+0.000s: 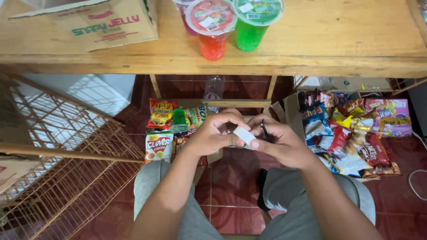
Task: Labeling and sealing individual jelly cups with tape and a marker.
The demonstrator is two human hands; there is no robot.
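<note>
My left hand (pixel 215 132) and my right hand (pixel 278 140) meet in front of me above my knees. Between their fingertips they hold a small white piece, like a strip of tape or paper (pixel 244 134). A thin dark object (pixel 264 130) sticks up between the fingers of my right hand; I cannot tell what it is. Snack packets (pixel 161 113) and a small green bottle (pixel 179 121) lie on the floor just beyond my left hand.
A wooden shelf (pixel 311 62) crosses the top, bearing a cardboard box (pixel 104 22), a red jelly cup (pixel 211 26) and a green jelly cup (pixel 255 20). A wire rack (pixel 66 164) leans at left. A box of mixed snack packets (pixel 347 133) sits at right on the red tiled floor (pixel 235 209).
</note>
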